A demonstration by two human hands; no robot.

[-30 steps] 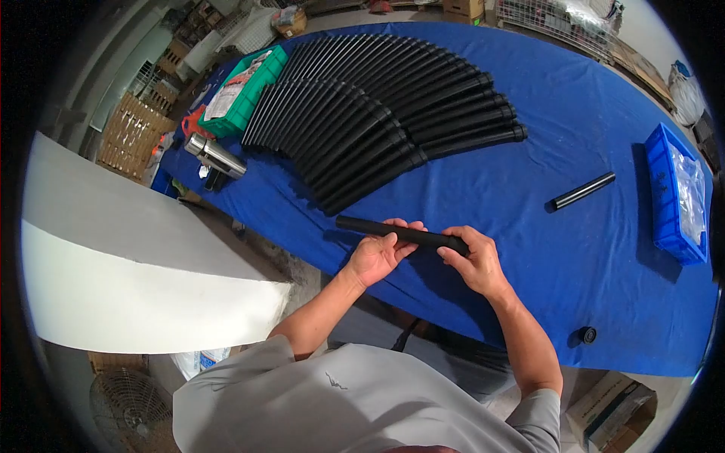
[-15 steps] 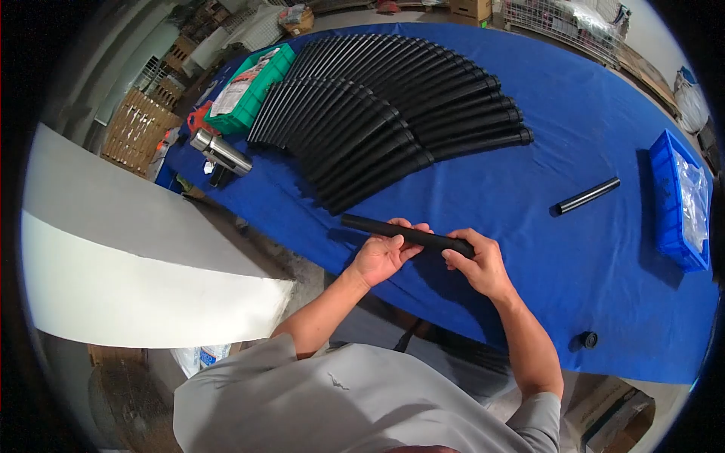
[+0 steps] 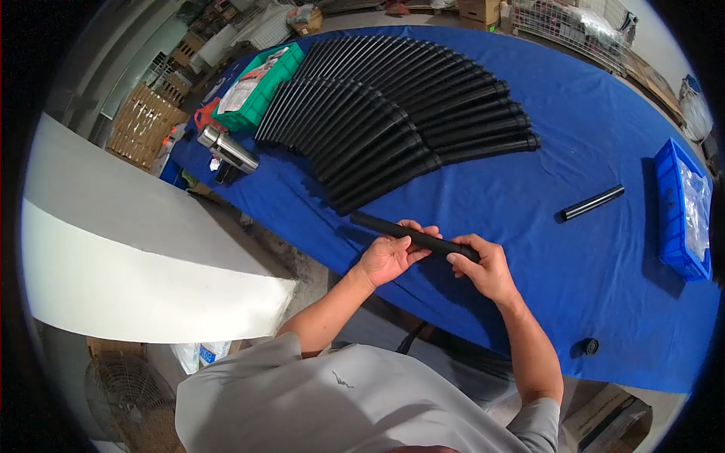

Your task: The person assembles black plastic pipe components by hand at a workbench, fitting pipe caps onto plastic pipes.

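Observation:
A black tube is held in both hands above the near edge of the blue-covered table, its far end pointing up and left. My left hand supports the middle of it, thumb on the near side and fingers beyond. My right hand wraps round the right end and hides it. Just past the tube's left end lie two fanned rows of similar black tubes, packed side by side. Off to the right are a shorter loose black tube and, near the front edge, a small round black cap-like piece.
A blue crate with clear plastic bags stands at the right edge. At the left are a green crate with newspaper and a steel flask. A white curved surface borders the table's near left side.
The whole view has shifted slightly, so the table things appear a little lower and further right. Both hands keep the same grip on the tube.

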